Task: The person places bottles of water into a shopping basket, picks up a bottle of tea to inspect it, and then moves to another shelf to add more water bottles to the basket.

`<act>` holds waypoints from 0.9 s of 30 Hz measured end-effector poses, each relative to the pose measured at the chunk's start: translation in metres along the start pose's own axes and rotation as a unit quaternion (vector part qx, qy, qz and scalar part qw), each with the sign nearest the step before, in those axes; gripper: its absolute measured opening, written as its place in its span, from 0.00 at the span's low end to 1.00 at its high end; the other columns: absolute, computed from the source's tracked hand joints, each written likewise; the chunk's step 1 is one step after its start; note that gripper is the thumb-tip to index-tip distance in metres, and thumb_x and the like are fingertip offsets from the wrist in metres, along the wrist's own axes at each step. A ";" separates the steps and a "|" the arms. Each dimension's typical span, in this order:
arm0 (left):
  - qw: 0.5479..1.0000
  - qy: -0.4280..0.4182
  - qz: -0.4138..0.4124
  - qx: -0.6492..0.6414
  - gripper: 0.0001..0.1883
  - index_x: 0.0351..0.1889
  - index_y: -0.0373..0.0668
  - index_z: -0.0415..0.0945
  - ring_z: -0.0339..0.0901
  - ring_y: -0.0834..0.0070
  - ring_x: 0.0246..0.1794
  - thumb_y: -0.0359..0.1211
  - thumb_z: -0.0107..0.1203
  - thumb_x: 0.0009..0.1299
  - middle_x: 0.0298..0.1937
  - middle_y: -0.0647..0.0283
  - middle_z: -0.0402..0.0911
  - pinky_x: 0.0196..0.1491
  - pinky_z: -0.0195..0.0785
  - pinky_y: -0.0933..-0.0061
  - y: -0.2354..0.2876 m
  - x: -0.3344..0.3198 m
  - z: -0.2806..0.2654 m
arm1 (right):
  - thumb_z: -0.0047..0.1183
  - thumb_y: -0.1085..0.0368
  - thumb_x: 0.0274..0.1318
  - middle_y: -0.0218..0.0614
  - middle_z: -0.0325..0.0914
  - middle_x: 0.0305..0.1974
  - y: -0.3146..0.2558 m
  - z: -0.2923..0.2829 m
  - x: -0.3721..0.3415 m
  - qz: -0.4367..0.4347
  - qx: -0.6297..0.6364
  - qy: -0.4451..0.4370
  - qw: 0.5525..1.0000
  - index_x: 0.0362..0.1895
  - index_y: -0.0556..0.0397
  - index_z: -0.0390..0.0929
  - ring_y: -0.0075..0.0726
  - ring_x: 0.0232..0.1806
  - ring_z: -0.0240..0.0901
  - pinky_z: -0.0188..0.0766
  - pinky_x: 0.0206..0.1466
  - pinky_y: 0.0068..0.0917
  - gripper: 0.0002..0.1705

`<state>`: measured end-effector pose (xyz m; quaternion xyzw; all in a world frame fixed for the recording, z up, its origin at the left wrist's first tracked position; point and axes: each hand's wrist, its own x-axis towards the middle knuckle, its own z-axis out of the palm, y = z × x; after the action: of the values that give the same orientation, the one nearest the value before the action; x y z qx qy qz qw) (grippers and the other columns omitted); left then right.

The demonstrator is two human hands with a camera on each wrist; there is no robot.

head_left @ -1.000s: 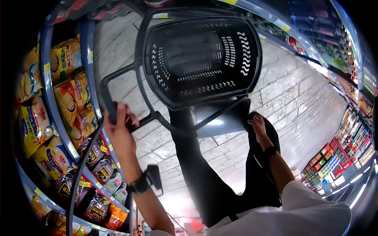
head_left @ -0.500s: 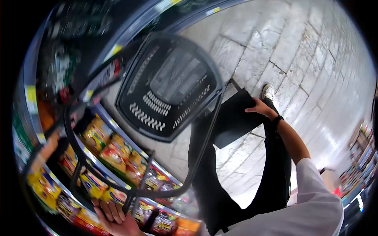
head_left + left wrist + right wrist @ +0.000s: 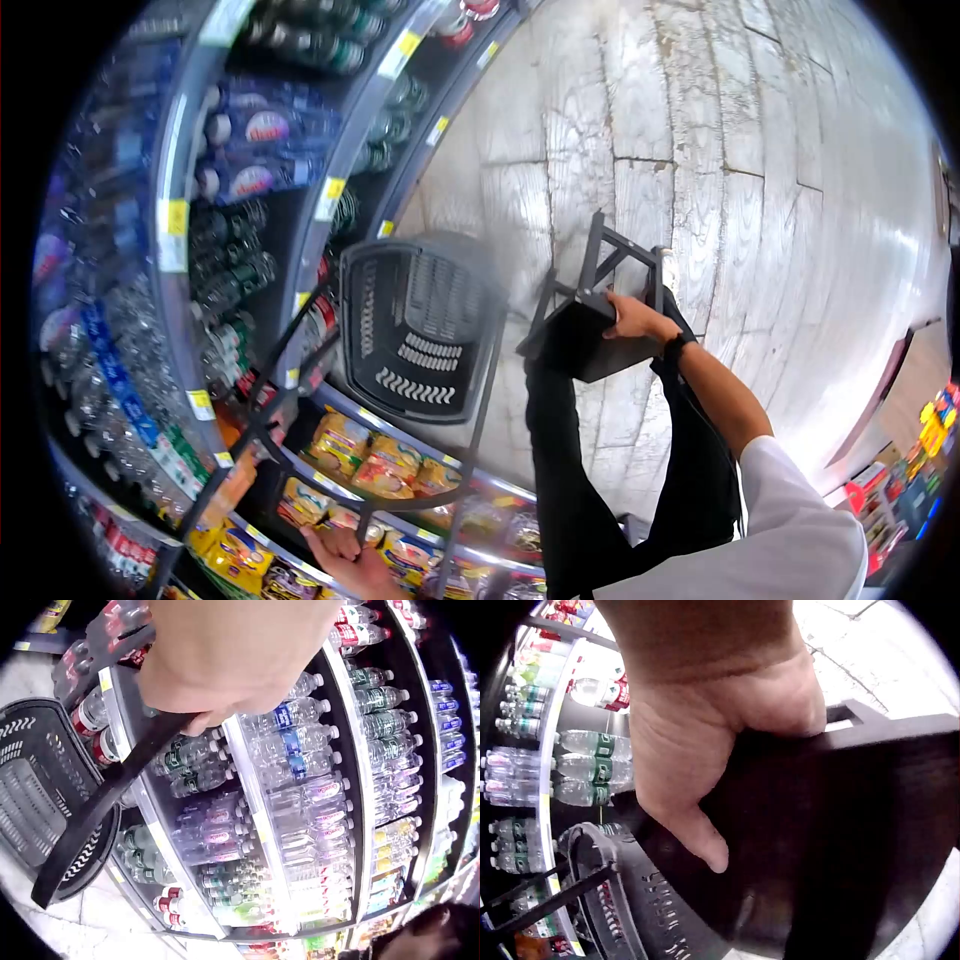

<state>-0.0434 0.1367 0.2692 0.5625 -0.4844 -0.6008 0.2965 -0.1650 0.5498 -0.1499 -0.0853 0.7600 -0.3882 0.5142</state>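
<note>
My left hand [image 3: 350, 560] is curled round the black handle bar [image 3: 112, 784] of a shopping trolley, at the lower left of the head view. The trolley's black slotted basket [image 3: 415, 330] stands ahead of that hand, beside the shelves, with only its slotted floor showing inside. In front of my legs, my right hand [image 3: 640, 320] grips a small dark stool [image 3: 590, 340] by the edge of its seat. The stool is tilted, its legs pointing forward, away from me. In the right wrist view my thumb [image 3: 709, 847] lies on the flat seat and the other fingers are hidden beneath it.
Shelves of bottled drinks [image 3: 265, 150] line the left side, close to the basket. Bagged food [image 3: 385, 465] fills the lower shelves by my left hand. Pale plank-patterned floor [image 3: 720, 200] spreads ahead and right. A brown panel [image 3: 905, 390] and colourful goods stand at far right.
The view has swung right, and the basket has shifted from upper middle to left. My right hand has brought the stool up in front of my legs and tipped it, so its legs now show.
</note>
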 end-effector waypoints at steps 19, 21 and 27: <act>0.965 -0.213 -0.149 0.030 0.14 0.26 0.49 0.64 0.54 0.77 0.11 0.41 0.51 0.72 0.15 0.71 0.56 0.20 0.54 0.72 -0.013 -0.138 0.100 | 0.57 0.67 0.36 0.55 0.75 0.39 0.018 -0.157 -0.376 0.160 -0.016 0.380 0.911 0.43 0.56 0.67 0.64 0.45 0.72 0.70 0.48 0.52 0.24; 0.956 -0.190 -0.131 0.180 0.15 0.24 0.49 0.63 0.54 0.77 0.11 0.40 0.54 0.69 0.14 0.72 0.57 0.18 0.53 0.71 -0.028 -0.153 0.116 | 0.58 0.64 0.37 0.59 0.77 0.43 0.057 -0.162 -0.419 0.173 0.050 0.415 0.892 0.43 0.56 0.68 0.67 0.47 0.72 0.71 0.50 0.51 0.25; 0.950 -0.210 -0.127 0.191 0.13 0.25 0.47 0.66 0.56 0.80 0.08 0.39 0.55 0.69 0.15 0.70 0.62 0.12 0.49 0.75 -0.077 -0.156 0.139 | 0.61 0.62 0.31 0.59 0.78 0.41 0.170 -0.129 -0.523 0.251 0.076 0.494 0.829 0.43 0.59 0.70 0.64 0.47 0.74 0.73 0.49 0.49 0.29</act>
<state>-0.1334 0.3392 0.2454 0.5264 -0.5661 -0.6344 -0.0040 0.0103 1.0078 0.1307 0.3505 0.8761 -0.2928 0.1546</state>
